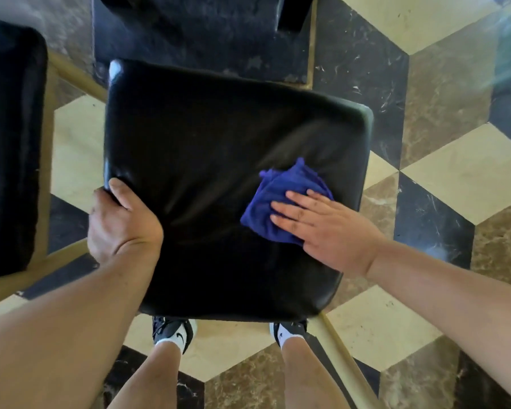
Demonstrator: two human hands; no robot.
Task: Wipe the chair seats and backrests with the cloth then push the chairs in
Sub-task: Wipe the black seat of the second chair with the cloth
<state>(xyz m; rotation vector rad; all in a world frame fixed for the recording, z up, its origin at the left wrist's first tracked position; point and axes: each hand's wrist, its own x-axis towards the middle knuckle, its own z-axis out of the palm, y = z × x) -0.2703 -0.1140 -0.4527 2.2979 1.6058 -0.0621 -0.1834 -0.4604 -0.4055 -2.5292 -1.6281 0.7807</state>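
Here, the blue cloth (pixel 281 202) is pressed flat against the black seat (pixel 213 160) under the spread fingers of the right hand (pixel 322 222), while the seat's edge opposite is clasped by the left hand (pixel 121 219).

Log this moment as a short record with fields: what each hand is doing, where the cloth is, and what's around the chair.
left hand: grips the seat's left edge
right hand: flat, pressing the cloth down
cloth: blue, bunched, on the right part of the seat
seat: black, glossy
second chair: at left, black seat
floor: cube-pattern tiles
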